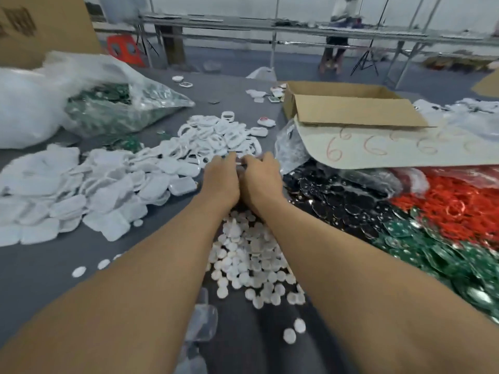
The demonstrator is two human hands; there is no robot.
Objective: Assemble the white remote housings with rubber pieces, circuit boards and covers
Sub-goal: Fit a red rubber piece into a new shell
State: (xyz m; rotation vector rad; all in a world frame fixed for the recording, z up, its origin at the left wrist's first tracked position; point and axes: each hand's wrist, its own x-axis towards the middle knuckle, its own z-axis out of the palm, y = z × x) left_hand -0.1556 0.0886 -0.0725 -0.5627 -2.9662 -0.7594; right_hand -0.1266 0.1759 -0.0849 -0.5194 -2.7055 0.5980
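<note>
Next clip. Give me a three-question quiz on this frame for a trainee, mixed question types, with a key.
1. True or false: the red rings lie to the right of both the left hand and the right hand.
2. Which pile lies directly between the hands and the person? A white discs; B green boards; C black pieces.
3. What figure is scrawled in red on the cardboard sheet?
Key: 1 true; 2 A; 3 six.

1. Two hands are counted: a left hand and a right hand.
2. One open cardboard box is seen far right.
3. One bag of green boards is seen far left.
4. The near white discs cannot be counted.
</note>
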